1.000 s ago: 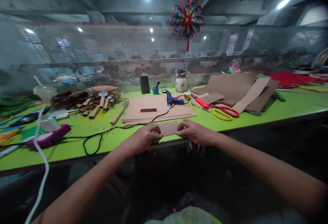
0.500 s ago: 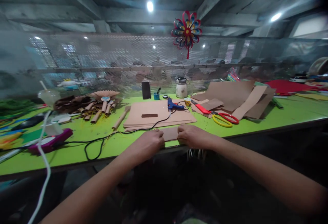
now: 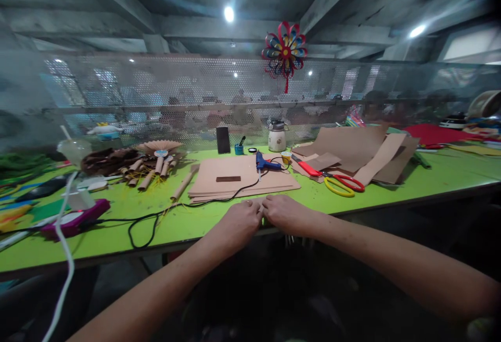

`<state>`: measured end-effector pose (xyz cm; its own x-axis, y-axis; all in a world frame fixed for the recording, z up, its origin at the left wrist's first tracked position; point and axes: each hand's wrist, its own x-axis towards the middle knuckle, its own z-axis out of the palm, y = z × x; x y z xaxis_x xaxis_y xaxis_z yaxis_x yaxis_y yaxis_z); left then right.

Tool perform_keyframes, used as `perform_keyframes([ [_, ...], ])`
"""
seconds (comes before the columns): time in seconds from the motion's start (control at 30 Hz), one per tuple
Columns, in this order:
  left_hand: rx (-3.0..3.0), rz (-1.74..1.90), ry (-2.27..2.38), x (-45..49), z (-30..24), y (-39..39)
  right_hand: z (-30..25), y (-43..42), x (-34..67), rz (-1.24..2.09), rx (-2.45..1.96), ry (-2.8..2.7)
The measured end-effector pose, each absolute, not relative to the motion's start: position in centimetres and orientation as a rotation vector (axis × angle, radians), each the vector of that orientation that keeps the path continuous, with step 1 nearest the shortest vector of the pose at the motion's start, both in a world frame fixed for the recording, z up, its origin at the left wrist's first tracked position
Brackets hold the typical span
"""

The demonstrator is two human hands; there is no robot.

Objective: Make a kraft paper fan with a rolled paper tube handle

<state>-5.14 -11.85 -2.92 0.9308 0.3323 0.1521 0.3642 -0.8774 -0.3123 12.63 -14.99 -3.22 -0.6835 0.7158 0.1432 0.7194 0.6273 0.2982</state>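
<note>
My left hand (image 3: pixel 243 222) and my right hand (image 3: pixel 285 214) meet at the front edge of the green table, closed on a piece of brown kraft paper (image 3: pixel 259 202). Most of that paper is hidden by the fingers; only a small bit shows between them. Just beyond lies a stack of brown cardboard sheets (image 3: pixel 211 167), bearing a narrow dark brown folded strip (image 3: pixel 228 178) and a blue hot glue gun (image 3: pixel 268 162). Scissors (image 3: pixel 340 184) with red and yellow handles rest to the right.
Brown paper sheets (image 3: pixel 348 146) pile up at the right. A black cord (image 3: pixel 148 220) runs left to a purple power strip (image 3: pixel 76 219). Rolled paper tubes (image 3: pixel 147 179) lie at the left. A phone (image 3: pixel 223 140) and a white bottle (image 3: pixel 277 138) stand behind the stack.
My hands have come together from either end of the brown paper, covering most of it. Things on the table keep their places.
</note>
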Motion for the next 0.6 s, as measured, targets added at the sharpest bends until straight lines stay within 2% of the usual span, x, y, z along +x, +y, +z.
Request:
perform_keyframes([
  [0.17, -2.723, -0.283, -0.603, -5.7, -1.8, -12.0, -1.5, -15.5, 13.6, -0.364, -1.304, -2.698],
  [0.37, -2.967, -0.476, -0.626, -7.3, 3.0, -11.9, 3.0, -16.3, 14.1, -0.003, -1.111, -2.522],
  [0.47, -3.277, -0.390, -0.685, -7.2, 3.7, -10.0, 3.4, -15.1, 14.4, 0.342, -1.050, -2.528],
  [0.6, -3.561, -0.086, -0.786, -6.3, 1.3, -6.6, 0.5, -11.8, 15.0, 0.803, -1.138, -2.482],
])
